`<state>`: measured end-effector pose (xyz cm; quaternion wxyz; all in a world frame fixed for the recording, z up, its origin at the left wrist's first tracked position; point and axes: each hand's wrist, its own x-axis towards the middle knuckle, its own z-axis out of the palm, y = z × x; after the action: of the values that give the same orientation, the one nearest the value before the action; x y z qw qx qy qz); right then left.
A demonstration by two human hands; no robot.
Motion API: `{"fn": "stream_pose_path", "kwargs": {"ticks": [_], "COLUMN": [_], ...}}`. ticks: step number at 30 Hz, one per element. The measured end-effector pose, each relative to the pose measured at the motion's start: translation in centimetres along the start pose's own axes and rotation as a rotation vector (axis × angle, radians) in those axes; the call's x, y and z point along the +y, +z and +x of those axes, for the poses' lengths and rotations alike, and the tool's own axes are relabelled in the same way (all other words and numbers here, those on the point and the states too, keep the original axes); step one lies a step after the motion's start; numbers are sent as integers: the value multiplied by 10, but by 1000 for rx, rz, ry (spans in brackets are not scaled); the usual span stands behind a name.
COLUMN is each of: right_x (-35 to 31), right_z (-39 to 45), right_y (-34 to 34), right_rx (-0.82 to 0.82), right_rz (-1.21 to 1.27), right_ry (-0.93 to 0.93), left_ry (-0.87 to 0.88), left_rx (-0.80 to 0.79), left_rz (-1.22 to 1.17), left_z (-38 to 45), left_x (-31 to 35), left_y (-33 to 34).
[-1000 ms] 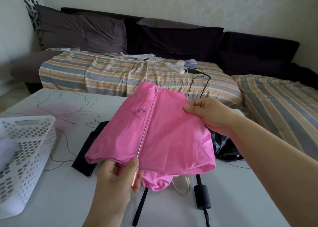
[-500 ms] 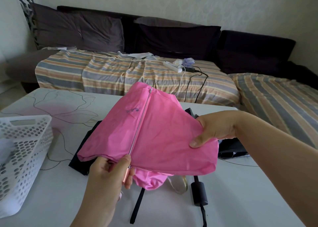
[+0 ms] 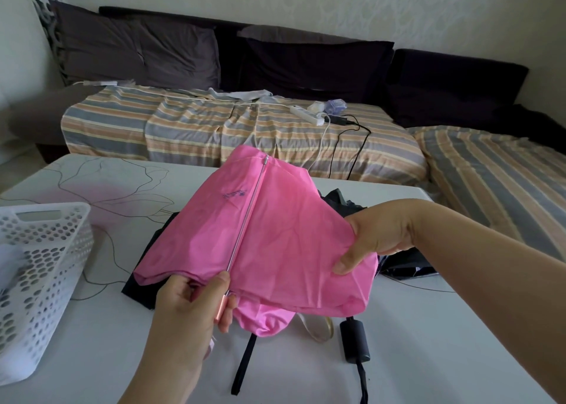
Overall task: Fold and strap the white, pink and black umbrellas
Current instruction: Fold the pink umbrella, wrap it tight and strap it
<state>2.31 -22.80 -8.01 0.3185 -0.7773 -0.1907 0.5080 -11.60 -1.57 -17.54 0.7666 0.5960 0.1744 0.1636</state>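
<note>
Hands are holding a soft pink fabric umbrella [image 3: 275,235] up over a white table with a drawn flower on it [image 3: 428,357]. The left hand [image 3: 186,314] is sitting at the near bottom edge of the pink cloth. Its thumb and fingers are pinching the rose-coloured tip of a thin silver metal rib [image 3: 248,219], and that rib is running up the middle of the cloth to its far edge. The right hand [image 3: 376,235] is gripping the right side of the pink cloth, with the thumb on top and the fingers curled behind, so the cloth is bunching there.

A black fabric umbrella [image 3: 153,250] is lying flat on the table right under the pink one, peeking out on the left and on the right. Its round black handle [image 3: 353,339] is lying near the bottom of the pink cloth, beside a black strap [image 3: 243,364]. A white plastic basket full of holes [image 3: 39,269] is standing at the left side of the table, well apart from both hands. Behind the table, a dark sofa with a striped cover [image 3: 214,128] is filling the back of the room.
</note>
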Motion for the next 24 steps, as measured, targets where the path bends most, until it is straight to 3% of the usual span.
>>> {"fn": "stream_pose_path", "kwargs": {"ticks": [7, 14, 16, 18, 21, 22, 24], "right_x": [4, -1, -2, 4, 31, 40, 55], "right_z": [3, 0, -9, -15, -10, -6, 9], "right_y": [-1, 6, 9, 9, 18, 29, 60], "right_rx": [-77, -56, 38, 288, 830, 937, 820], "right_rz": [4, -220, -361, -375, 131, 306, 611], "right_ry": [-5, 81, 80, 5, -161, -144, -29], "left_ry": [8, 37, 44, 52, 46, 40, 29], "left_rx": [7, 6, 20, 22, 15, 17, 27], "left_rz": [-21, -27, -51, -80, -139, -166, -211], "left_z": [5, 6, 8, 10, 11, 11, 10], "left_x": [-2, -4, -4, -2, 2, 3, 3], "left_y": [0, -4, -4, -5, -5, -5, -4]}}
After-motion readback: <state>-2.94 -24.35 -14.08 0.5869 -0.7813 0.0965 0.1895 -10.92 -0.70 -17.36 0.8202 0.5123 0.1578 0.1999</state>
